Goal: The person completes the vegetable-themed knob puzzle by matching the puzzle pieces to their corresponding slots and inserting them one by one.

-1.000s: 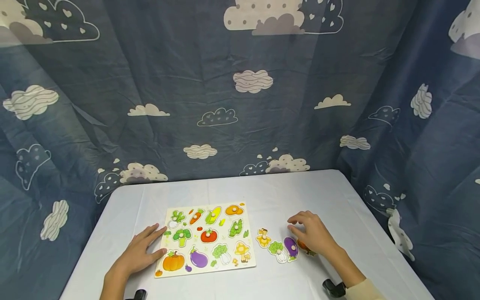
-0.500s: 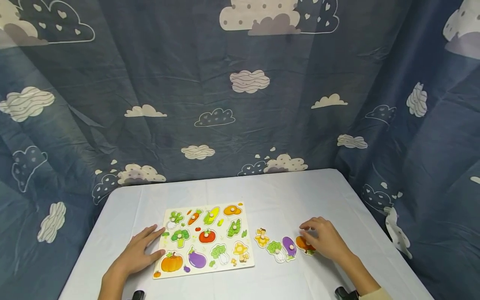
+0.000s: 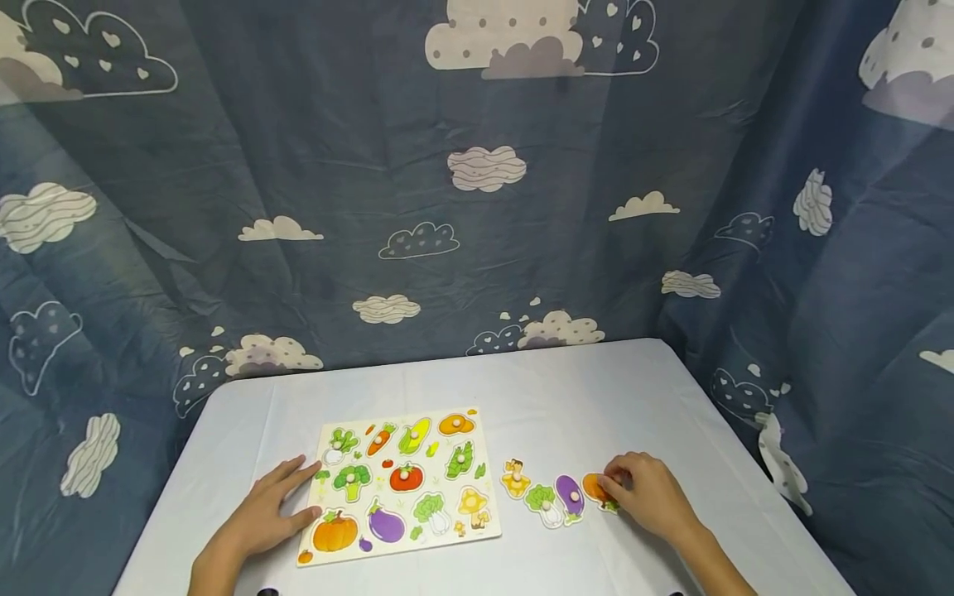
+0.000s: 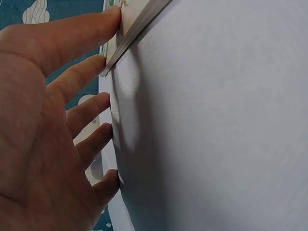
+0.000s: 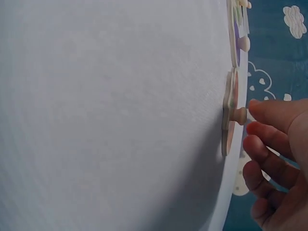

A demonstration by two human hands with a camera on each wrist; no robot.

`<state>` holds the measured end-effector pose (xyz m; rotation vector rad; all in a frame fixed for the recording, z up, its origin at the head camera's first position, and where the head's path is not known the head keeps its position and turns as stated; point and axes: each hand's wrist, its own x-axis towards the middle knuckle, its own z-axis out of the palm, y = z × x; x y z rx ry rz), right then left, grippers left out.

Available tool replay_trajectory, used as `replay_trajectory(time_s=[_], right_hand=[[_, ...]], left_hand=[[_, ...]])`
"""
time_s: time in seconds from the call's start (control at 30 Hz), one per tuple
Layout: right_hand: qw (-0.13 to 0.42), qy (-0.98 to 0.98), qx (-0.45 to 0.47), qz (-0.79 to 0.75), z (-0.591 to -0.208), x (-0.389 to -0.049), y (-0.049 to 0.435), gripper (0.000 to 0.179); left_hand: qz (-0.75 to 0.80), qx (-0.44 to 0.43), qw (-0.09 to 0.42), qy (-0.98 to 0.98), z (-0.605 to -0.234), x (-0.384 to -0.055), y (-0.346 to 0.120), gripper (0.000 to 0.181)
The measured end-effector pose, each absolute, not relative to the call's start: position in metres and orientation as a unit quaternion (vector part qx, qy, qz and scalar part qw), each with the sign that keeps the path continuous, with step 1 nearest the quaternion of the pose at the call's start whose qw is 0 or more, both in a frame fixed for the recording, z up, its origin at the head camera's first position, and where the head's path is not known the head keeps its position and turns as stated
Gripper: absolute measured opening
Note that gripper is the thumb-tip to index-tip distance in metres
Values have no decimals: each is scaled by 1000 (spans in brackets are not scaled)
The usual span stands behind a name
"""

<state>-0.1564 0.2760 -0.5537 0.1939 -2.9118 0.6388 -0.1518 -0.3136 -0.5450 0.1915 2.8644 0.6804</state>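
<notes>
A vegetable puzzle board (image 3: 425,542) lies on the table. My left hand (image 3: 257,517) rests at its left edge, thumb and fingertips touching the board, fingers spread. In the left wrist view, the hand (image 4: 53,125) has its thumb on the board's edge (image 4: 137,29). My right hand (image 3: 656,497) hovers over a pumpkin puzzle piece (image 3: 594,487). In the right wrist view, the bent thumb and index finger of the right hand (image 5: 276,159) are parted just above that piece's wooden knob (image 5: 239,115), seemingly without a grip on it.
Left of the pumpkin piece lie an eggplant piece (image 3: 570,497), a bok choy piece (image 3: 545,505) and a yellow mushroom piece (image 3: 515,478), all loose on the white table (image 3: 551,397). A blue cloud-print curtain (image 3: 358,165) hangs behind and at the sides.
My right hand has shifted right and toward me, then settled over the pumpkin piece, its thumb and index drawing closer to the knob. My left hand has stayed at the board.
</notes>
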Motion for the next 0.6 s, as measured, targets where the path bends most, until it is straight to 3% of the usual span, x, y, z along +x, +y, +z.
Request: replay_trajectory(time_s=[0.6], right_hand=[[60,-967,26,247,-557,-148,272,17]], left_hand=[[234,64,88,966,-547,-150,-314,77]])
